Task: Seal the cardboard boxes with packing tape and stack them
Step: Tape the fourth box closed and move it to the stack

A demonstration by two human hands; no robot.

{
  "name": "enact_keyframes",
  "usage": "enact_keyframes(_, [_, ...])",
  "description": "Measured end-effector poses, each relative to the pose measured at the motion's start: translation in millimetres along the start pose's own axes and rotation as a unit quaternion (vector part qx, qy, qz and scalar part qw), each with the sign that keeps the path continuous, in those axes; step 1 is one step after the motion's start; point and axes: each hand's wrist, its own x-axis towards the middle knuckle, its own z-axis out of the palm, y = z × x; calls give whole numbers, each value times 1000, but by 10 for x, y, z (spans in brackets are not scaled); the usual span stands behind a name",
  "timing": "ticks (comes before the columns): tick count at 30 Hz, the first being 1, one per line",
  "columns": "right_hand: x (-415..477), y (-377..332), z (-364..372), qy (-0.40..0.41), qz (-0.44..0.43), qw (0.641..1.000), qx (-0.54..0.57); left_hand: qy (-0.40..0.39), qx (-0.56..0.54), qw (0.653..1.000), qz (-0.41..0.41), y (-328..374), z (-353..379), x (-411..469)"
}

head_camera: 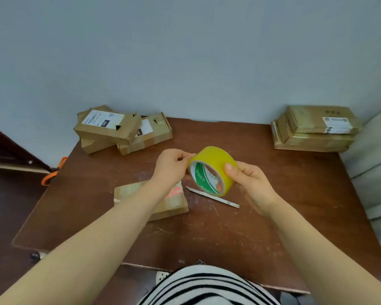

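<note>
A yellow roll of packing tape (213, 164) with a green and white core hangs above the middle of the brown table (273, 216). My right hand (249, 183) grips the roll from the right, thumb on its top. My left hand (174, 166) pinches the roll's upper left edge with curled fingers; the tape end itself is too small to make out. A flat cardboard box (174, 203) lies on the table under my left forearm, partly hidden by it. At the far left sits a loose pile of cardboard boxes (123, 130). At the far right stands a neat stack of boxes (315, 128).
A thin pale blade-like strip (213, 197) lies on the table just below the roll. An orange strap (53, 175) hangs off the table's left edge. A grey wall backs the table. Pale fabric (374, 172) borders the right side.
</note>
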Motion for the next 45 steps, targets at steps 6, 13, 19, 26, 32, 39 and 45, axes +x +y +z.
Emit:
enact_keyframes(6, [-324, -35, -613, 7, 93, 993, -69, 2, -27, 998, -49, -22, 389, 115])
enact_keyframes(13, [-647, 226, -1178, -4, 182, 977, -108, 26, -108, 985, -135, -232, 913, 41])
enact_keyframes(19, [-879, 311, -1657, -5, 205, 970, -131, 62, -122, 969, -207, -481, 1063, -63])
enact_keyframes(26, [-867, 462, -2042, 28, 285, 796, -534, 91, -126, 944, -290, -791, 1251, -296])
enact_keyframes(32, [-598, 572, -1644, -31, 299, 628, -718, 88, -144, 924, -342, -922, 1274, -494])
enact_keyframes(39, [-353, 673, -1196, -34, 220, 556, -801, 111, -139, 919, -352, -1072, 1235, -631])
enact_keyframes(45, [-745, 1122, -476, -186, 58, 722, -663, 110, -153, 914, -359, -1050, 1220, -616])
